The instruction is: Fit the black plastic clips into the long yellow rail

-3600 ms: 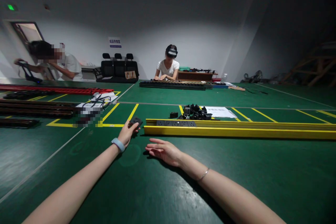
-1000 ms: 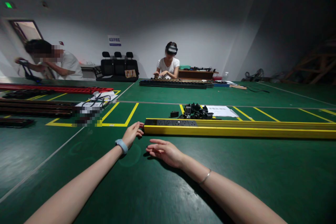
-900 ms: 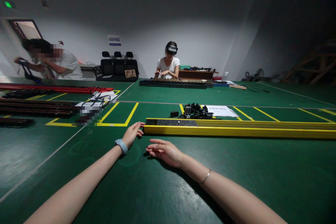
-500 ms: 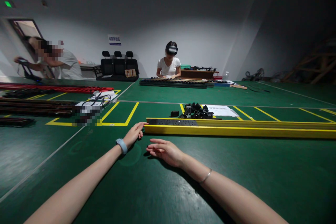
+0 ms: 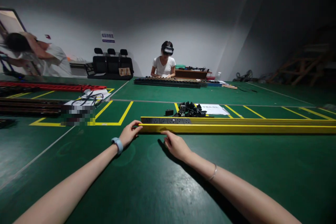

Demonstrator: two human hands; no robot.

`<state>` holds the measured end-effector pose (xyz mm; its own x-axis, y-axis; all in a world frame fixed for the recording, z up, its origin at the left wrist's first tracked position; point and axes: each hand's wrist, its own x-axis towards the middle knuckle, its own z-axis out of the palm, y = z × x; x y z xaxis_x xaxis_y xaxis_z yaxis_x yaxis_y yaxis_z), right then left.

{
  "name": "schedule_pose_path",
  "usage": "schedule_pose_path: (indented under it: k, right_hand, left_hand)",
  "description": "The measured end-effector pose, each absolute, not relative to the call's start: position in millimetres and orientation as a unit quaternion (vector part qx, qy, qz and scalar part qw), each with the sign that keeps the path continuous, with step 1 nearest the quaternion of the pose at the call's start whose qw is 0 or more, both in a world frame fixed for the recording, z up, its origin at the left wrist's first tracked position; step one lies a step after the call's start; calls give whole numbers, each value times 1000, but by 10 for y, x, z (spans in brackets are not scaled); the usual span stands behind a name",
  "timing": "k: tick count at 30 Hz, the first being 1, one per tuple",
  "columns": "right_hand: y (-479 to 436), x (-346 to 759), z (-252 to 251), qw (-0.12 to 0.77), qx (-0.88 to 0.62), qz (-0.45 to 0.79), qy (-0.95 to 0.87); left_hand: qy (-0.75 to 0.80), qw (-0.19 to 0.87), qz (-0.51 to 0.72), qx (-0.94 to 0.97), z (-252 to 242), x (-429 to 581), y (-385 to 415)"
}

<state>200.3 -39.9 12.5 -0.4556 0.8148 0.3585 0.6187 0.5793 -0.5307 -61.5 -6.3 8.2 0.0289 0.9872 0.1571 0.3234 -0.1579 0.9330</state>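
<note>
A long yellow channel-shaped rail [image 5: 236,129] lies across the green table, running out of view on the right. Set inside its left part is a row of black socket modules [image 5: 170,121]. My left hand [image 5: 128,133], with a light-blue band at the wrist, has its fingers and thumb closed around the rail's left end. In front of the rail is my right hand [image 5: 177,145], its index finger stretched toward the lower front wall and the other fingers loosely curled. Nothing shows in it; whether the fingertip touches the rail I cannot tell.
Behind the rail lie a heap of black plastic parts [image 5: 191,109] and a white paper sheet [image 5: 214,109]. Dark rails [image 5: 28,107] and red rails [image 5: 52,86] lie on the left. A co-worker [image 5: 164,64] sits across the table; another person [image 5: 44,56] bends at far left.
My left hand has closed around the rail's end. My right hand has moved right along the rail's front, its index finger now extended. The view has shifted slightly right.
</note>
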Motion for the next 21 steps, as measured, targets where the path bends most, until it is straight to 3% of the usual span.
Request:
schedule_pose_path:
  k: [6, 21]
  right_hand:
    - [-319, 2217, 113, 211, -484, 47, -848]
    - [-160, 2391, 141, 200, -568, -25, -798]
  left_hand:
    - [523, 246, 430, 694, 101, -637, 57]
    - [576, 168, 358, 715, 205, -1145, -46]
